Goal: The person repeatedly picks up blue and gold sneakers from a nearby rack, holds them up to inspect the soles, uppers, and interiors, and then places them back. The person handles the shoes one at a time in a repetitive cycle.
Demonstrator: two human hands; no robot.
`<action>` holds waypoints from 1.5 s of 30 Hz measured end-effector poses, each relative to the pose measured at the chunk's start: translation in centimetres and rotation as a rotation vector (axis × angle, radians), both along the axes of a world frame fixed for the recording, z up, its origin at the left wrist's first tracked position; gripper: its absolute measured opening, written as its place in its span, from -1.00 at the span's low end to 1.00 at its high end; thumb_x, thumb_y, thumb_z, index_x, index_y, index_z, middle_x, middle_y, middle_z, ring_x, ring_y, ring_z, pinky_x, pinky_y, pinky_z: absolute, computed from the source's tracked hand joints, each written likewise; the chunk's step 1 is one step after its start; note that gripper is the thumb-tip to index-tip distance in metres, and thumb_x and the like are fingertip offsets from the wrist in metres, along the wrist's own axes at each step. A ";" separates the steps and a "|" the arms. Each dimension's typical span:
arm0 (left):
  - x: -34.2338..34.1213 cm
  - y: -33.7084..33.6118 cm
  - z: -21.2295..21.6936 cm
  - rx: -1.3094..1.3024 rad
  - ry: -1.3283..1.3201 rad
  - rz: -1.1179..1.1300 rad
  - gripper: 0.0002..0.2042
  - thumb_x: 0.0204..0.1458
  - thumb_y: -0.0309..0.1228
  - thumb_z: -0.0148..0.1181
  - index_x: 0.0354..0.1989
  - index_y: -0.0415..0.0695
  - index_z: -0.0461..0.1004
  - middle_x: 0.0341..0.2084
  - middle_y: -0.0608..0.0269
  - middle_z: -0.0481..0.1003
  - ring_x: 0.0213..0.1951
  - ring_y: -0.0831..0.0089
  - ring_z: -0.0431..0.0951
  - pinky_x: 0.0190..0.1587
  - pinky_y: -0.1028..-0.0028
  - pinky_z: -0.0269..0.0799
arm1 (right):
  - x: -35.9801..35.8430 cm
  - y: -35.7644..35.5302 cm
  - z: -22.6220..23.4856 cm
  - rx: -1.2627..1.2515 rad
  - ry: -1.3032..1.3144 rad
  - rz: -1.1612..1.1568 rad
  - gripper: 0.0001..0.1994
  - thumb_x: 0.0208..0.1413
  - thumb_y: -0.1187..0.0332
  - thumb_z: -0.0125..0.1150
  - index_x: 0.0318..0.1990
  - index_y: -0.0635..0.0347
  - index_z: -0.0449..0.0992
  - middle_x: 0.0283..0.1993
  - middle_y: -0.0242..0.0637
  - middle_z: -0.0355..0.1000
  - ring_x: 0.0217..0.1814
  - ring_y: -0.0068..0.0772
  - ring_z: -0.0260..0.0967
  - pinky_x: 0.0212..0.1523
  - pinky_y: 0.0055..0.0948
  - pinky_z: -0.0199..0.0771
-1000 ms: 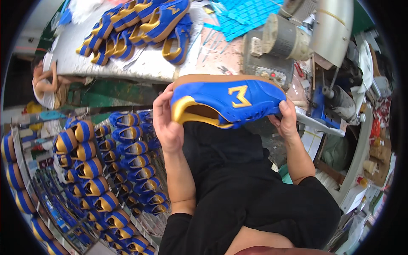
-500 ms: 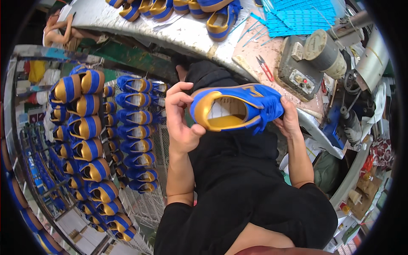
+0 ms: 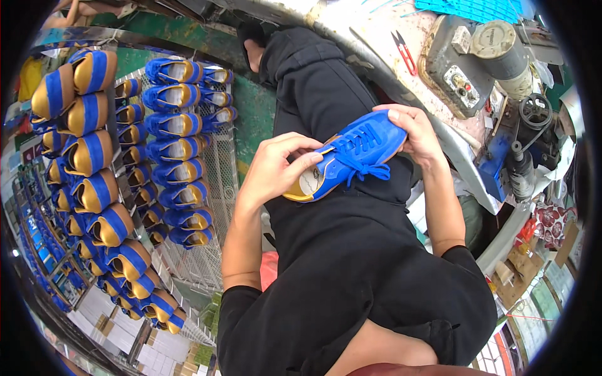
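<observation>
A blue sneaker (image 3: 375, 139) with blue laces and a gold heel lies across my lap, its opening facing up. The laces are tied in a bow at its near side. My right hand (image 3: 419, 136) grips the toe end, thumb on top and fingers around the far side. At the collar beside the tongue, my left hand (image 3: 276, 166) pinches the edge between thumb and fingers. Part of the heel is hidden behind the left hand. A pale insole with a mark on it shows inside the shoe.
To the left stands a rack (image 3: 207, 250) with columns of similar blue and gold shoes (image 3: 89, 153). On the workbench (image 3: 376, 47) at upper right lie red-handled snips (image 3: 404, 53), beside a machine (image 3: 461, 81) with a control box. Bright blue strips (image 3: 470, 7) lie farther back.
The sneaker has rolled so its laced top faces up, and its heel has dropped toward me. My left hand has shifted from the heel to the collar. The head view has moved too.
</observation>
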State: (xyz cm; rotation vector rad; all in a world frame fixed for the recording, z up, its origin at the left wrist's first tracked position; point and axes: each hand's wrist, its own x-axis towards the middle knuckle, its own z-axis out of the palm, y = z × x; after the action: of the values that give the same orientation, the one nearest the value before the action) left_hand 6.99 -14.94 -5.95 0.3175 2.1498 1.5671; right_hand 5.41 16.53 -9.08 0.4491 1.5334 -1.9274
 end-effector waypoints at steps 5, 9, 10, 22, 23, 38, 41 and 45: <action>0.1 1.1 -0.9 -0.001 -0.003 0.026 -0.80 0.13 -0.38 0.23 -0.25 -0.30 0.61 -0.42 0.11 0.59 -0.42 0.43 0.58 -0.33 0.48 0.46 | 0.9 -0.4 -1.2 -0.079 -0.028 -0.129 -0.58 0.17 0.20 0.26 0.03 0.38 0.51 -0.42 -0.34 0.50 -0.62 -0.67 0.32 -0.66 -0.64 0.26; 0.0 1.2 -1.2 0.015 -0.097 0.021 -0.81 0.13 -0.39 0.23 -0.27 -0.30 0.61 -0.41 0.15 0.59 -0.39 0.45 0.58 -0.30 0.47 0.45 | 1.0 -0.7 -1.2 -0.102 -0.025 -0.148 -0.56 0.16 0.19 0.25 0.05 0.39 0.50 -0.36 -0.31 0.50 -0.57 -0.65 0.36 -0.64 -0.65 0.30; 0.0 1.2 -1.0 0.032 -0.106 0.022 -0.82 0.12 -0.41 0.23 -0.28 -0.30 0.61 -0.40 0.17 0.59 -0.36 0.47 0.57 -0.26 0.47 0.45 | 1.0 -0.7 -1.2 -0.105 -0.026 -0.132 -0.55 0.16 0.19 0.25 0.05 0.39 0.50 -0.34 -0.30 0.51 -0.55 -0.64 0.38 -0.62 -0.66 0.32; 5.8 -5.5 -0.3 0.206 0.065 0.124 -0.55 -0.36 -0.45 0.63 -0.34 -0.14 0.42 0.19 -0.31 0.34 0.21 0.08 0.41 0.23 0.26 0.28 | -4.0 -4.2 -1.7 -0.279 -0.101 -0.105 -0.49 0.29 0.02 0.08 0.08 0.36 0.45 -0.48 -0.36 0.45 -0.76 -0.79 0.01 -0.79 -0.71 -0.08; 6.3 -6.3 -1.3 0.257 0.057 0.216 -0.53 -0.36 -0.49 0.62 -0.33 -0.12 0.38 0.16 -0.24 0.37 0.14 0.15 0.45 0.17 0.22 0.33 | -4.9 -5.8 -0.5 -0.178 -0.005 -0.097 -0.49 0.30 0.02 0.07 0.10 0.35 0.44 -0.50 -0.36 0.42 -0.76 -0.79 -0.04 -0.77 -0.71 -0.08; 13.3 -14.5 -10.3 0.027 -0.306 0.799 -0.64 -0.04 -0.43 0.45 -0.14 -0.25 0.41 -0.25 0.21 0.53 -0.24 0.52 0.56 -0.18 0.53 0.51 | -5.3 -8.5 -2.4 -0.044 0.149 -0.164 -0.72 0.28 0.31 0.08 -0.03 0.37 0.47 -0.49 -0.36 0.38 -0.74 -0.77 0.00 -0.73 -0.70 0.07; 14.8 -14.8 -18.3 0.130 -0.475 1.014 -0.68 -0.04 -0.41 0.44 -0.20 -0.25 0.43 -0.33 0.27 0.53 -0.33 0.52 0.57 -0.30 0.52 0.57 | -5.6 -9.3 -2.1 -0.008 0.161 -0.166 -0.72 0.28 0.31 0.08 -0.04 0.38 0.46 -0.49 -0.36 0.37 -0.74 -0.77 0.00 -0.73 -0.70 0.08; 15.9 -17.3 -31.0 -0.143 -0.416 1.017 -0.70 -0.04 -0.38 0.44 -0.22 -0.22 0.46 -0.34 0.26 0.54 -0.37 0.50 0.57 -0.36 0.49 0.58 | -5.5 -9.3 -2.3 0.024 0.156 -0.171 -0.73 0.28 0.31 0.07 -0.04 0.37 0.47 -0.49 -0.36 0.36 -0.74 -0.77 -0.01 -0.74 -0.70 0.08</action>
State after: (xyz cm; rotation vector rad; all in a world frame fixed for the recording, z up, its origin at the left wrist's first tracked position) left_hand 22.85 -32.28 -36.93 -1.2156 2.1313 1.6866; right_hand -0.13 7.23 -11.40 0.4630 1.6646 -2.1202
